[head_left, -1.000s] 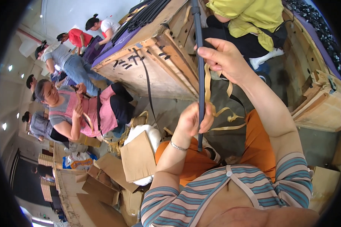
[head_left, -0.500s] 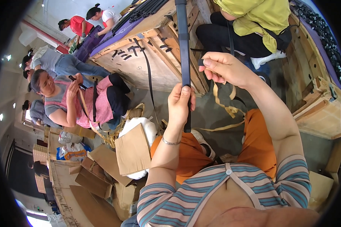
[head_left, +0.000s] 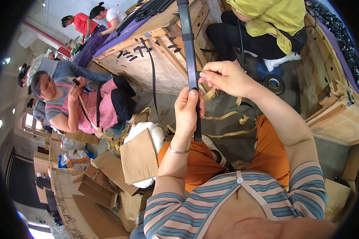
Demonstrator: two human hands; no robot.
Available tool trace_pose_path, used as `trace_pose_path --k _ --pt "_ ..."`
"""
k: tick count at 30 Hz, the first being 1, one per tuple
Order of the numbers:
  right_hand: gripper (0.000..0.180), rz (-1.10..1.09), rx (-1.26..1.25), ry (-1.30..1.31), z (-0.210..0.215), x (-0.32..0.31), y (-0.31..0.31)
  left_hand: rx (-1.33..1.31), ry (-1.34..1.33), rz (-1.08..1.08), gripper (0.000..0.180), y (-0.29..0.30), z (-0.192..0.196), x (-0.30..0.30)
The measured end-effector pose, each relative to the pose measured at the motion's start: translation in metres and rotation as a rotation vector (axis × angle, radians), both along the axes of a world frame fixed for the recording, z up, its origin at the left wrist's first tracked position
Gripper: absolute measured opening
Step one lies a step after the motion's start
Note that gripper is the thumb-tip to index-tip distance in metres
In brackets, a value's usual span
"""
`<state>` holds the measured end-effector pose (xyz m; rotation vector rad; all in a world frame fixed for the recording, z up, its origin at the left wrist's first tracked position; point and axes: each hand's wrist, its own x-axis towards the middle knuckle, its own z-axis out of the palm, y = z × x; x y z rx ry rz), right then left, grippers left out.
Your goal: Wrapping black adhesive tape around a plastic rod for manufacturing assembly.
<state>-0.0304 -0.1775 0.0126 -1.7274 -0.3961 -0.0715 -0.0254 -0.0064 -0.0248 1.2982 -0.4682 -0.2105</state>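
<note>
Left hand (head_left: 188, 105) is closed around a long, flat, dark bar (head_left: 191, 67), thumb on its face; the bar stands nearly upright, its lower end below the fist and its longer part rising above. Right hand (head_left: 227, 79), just above and to the right, has thumb and fingertips together on a small black strip (head_left: 198, 74) at the bar's right edge.

Around the hands, from left to right: well to the left of the left hand, a seated person in a pink checked apron (head_left: 103, 109) holds a dark strip. Up and left of the left hand is a wooden crate (head_left: 133, 65). Below and left of it, a flat piece of cardboard (head_left: 139, 156) leans on a white bundle (head_left: 157, 135). Below the right hand, tan ribbon (head_left: 249, 133) curls across the floor. Right of that hand lies a black roll (head_left: 274, 85); beyond, up and right, sits someone in a yellow top (head_left: 273, 24).
</note>
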Motion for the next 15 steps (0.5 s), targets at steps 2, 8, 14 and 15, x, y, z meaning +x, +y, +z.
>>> trace_pose_path --k 2,8,14,15 --pt "0.026 -0.001 0.011 -0.023 0.0008 -0.0001 0.0017 0.008 -0.013 -0.003 0.022 0.0006 -0.0001 -0.0004" --pt "0.026 -0.009 -0.009 -0.034 0.0032 -0.0026 0.0053 0.010 -0.050 0.021 0.023 0.0011 -0.0010 -0.0006" --pt "0.026 -0.013 -0.037 -0.036 0.0035 -0.0032 0.0073 0.023 -0.047 0.036 0.022 0.0005 0.0005 -0.0023" --pt "0.026 -0.015 -0.052 -0.036 0.0035 -0.0031 0.0074 0.024 -0.047 0.036 0.022 0.0005 0.0002 -0.0019"
